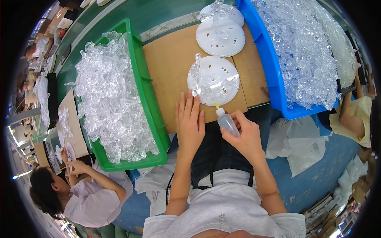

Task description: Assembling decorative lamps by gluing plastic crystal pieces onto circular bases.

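Observation:
My right hand (247,135) grips a small translucent squeeze bottle (228,123) with a white cap. Its thin yellow nozzle points at the near edge of a round white disc (228,73) with small slots and holes. My left hand (190,121) lies with stretched fingers on the cardboard (162,83), its fingertips by the disc's near left edge. A clear plastic piece (195,75) lies along the disc's left side, just beyond those fingertips. More clear pieces sit on the disc, hard to tell apart.
A green bin (137,75) of clear plastic parts stands left; a blue bin (278,75) with similar parts stands right. Farther back are white discs (216,37) bearing clear pieces. A co-worker (85,190) sits at the lower left. Plastic bags (297,142) lie at the right.

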Motion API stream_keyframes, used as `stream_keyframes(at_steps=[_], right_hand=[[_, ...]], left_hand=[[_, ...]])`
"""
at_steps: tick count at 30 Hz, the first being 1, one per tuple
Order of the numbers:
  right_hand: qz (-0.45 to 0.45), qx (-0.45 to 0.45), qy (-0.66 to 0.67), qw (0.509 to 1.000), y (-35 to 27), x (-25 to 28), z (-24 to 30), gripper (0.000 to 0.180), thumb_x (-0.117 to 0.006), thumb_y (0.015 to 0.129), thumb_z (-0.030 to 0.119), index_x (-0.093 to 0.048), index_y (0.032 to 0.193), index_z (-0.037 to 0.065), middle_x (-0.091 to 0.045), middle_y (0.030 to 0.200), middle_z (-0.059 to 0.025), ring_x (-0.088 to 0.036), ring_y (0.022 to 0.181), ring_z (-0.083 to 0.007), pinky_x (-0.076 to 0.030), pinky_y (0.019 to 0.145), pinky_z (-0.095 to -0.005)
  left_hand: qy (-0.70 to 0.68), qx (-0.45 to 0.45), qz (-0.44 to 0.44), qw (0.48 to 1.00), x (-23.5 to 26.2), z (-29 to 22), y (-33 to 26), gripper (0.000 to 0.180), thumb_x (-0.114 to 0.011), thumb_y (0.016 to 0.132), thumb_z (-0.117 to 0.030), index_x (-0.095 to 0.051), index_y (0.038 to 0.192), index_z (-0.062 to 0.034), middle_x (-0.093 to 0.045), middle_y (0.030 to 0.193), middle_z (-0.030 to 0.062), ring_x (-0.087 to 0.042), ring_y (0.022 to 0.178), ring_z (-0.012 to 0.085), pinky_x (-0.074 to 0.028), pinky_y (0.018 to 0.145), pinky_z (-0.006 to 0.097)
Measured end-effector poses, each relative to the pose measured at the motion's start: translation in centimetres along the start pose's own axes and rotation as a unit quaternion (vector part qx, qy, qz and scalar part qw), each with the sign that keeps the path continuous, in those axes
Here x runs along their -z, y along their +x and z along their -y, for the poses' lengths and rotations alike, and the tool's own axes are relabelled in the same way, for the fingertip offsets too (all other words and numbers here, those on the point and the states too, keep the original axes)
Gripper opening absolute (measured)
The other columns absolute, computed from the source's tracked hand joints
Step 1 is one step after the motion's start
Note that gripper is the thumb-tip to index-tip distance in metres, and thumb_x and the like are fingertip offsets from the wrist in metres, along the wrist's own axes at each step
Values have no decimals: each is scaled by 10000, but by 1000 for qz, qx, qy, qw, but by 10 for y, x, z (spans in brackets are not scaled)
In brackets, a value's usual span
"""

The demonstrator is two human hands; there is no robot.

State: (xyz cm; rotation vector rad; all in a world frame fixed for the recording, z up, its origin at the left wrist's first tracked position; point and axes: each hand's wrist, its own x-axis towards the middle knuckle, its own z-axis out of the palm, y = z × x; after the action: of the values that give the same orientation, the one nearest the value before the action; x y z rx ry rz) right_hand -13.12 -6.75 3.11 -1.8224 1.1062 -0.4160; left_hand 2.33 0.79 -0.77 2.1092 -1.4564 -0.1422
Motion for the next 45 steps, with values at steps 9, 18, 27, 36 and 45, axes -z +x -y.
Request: stream_keyframes(at_steps=[9,18,27,36,45], right_hand=[[8,-14,-8,1000,-13,5,-6,295,-718,698,147,-560,908,15,-628,708,-101,-621,607,-175,-500,569,-270],[4,-37,19,999,-14,8,-12,291,-719,713,133,-549,919,18,-619,704,-83,-597,596,-146,-491,569,-255],[-2,-35,27,999,-16,19,-17,287,-716,723,137,-557,934,24,-615,731,-51,-568,616,-102,-475,578,-240],[-1,-72,46,996,-12,7,-14,287,-709,731,143,-557,940,20,-619,750,-44,-555,613,-95,-473,579,-234],[-4,-71,35,997,-12,14,-18,280,-704,735,147,-571,951,28,-641,780,-38,-579,646,-92,-461,579,-229]], left_hand=[[-11,1,6,1000,-6,-16,-12,415,-582,860,-104,-530,1264,-28,-442,1381,153,-359,1317,351,-284,1063,506],[-24,-4,7,1000,-10,-23,-14,409,-591,854,-106,-544,1254,-32,-460,1350,157,-366,1297,359,-299,1049,518],[-124,-20,29,992,-5,-33,-11,404,-556,847,-30,-549,1250,-30,-511,1292,174,-434,1244,360,-336,1032,451],[-63,-25,13,998,-5,-18,-4,362,-563,861,-54,-580,1223,-59,-470,1353,160,-382,1294,389,-278,1062,513],[-57,-18,12,998,-8,-20,-3,348,-563,866,-65,-583,1213,-64,-474,1349,157,-391,1298,372,-288,1059,521]])
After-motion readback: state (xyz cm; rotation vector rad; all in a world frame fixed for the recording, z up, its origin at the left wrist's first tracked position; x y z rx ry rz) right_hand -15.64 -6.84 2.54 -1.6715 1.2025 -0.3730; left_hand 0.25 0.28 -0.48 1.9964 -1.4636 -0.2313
